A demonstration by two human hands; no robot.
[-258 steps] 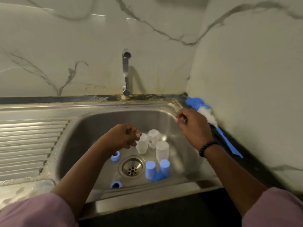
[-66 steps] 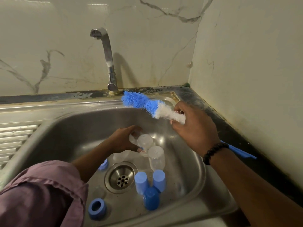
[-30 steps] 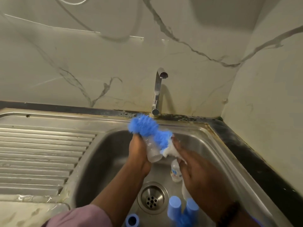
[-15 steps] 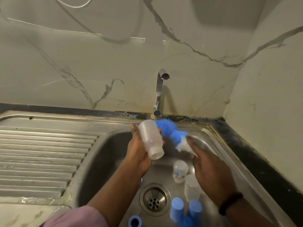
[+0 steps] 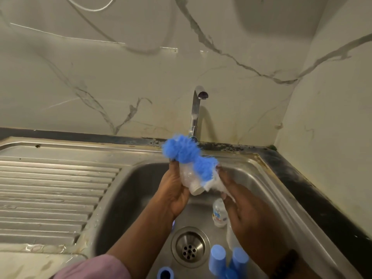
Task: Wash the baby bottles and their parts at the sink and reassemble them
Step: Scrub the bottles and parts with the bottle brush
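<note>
Over the steel sink point(image 5: 267, 190), the left hand point(image 5: 175, 193) grips a clear plastic baby bottle point(image 5: 190, 181), fingers curled round it. The right hand point(image 5: 244, 210) holds a blue-and-white bristle brush point(image 5: 188, 156) against its outside. Scrubbing appears under way; working the bristles into the mouth likely follows.

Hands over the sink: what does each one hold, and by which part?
Left hand grips the clear bottle round its body. Right hand holds the bottle brush at the white bristles' base.

I see a brushed stainless-steel sink point(image 5: 267, 190), a translucent plastic bottle point(image 5: 188, 179), a fluffy blue-and-white bristle brush point(image 5: 187, 153) and glossy veined marble walls point(image 5: 120, 77).
</note>
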